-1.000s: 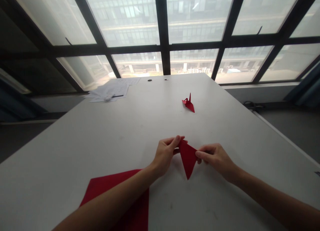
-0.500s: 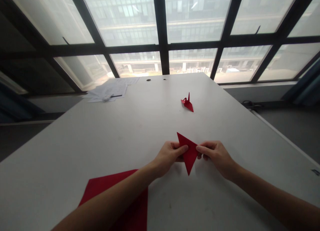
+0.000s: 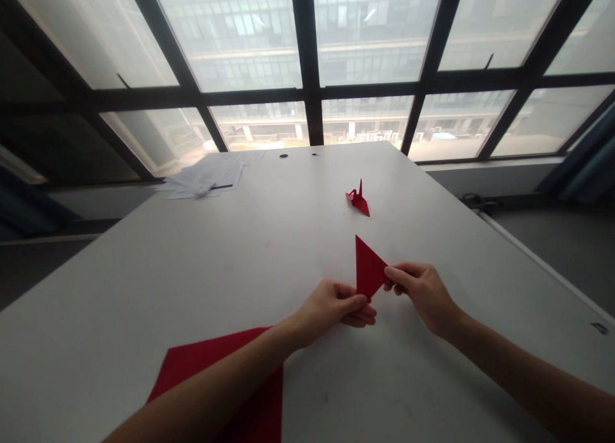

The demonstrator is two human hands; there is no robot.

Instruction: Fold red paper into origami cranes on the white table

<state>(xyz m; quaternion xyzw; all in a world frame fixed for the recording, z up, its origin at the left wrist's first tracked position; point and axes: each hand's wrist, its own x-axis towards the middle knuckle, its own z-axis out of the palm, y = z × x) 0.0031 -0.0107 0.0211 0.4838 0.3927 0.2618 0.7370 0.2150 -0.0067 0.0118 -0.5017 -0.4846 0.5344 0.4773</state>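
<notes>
Between my two hands, above the white table, is a folded red paper triangle (image 3: 369,269) with one point facing away from me. My left hand (image 3: 342,303) pinches its near lower corner between thumb and fingers. At its right corner, my right hand (image 3: 417,288) grips the paper between thumb and forefinger. Farther back on the table stands a finished red origami crane (image 3: 358,201). A larger red paper sheet (image 3: 206,360) lies under my left forearm, which hides part of it.
The white table (image 3: 230,264) stretches toward large dark-framed windows. Loose white papers (image 3: 211,173) with a dark pen (image 3: 221,187) on them lie at the far left. Two small dark spots show near the far edge. Dark cables (image 3: 480,203) are on the floor at right.
My left hand has slid from the triangle's far corner, over its middle, to its near corner. The triangle has turned and moved slightly away from me, with my right hand staying on its right corner.
</notes>
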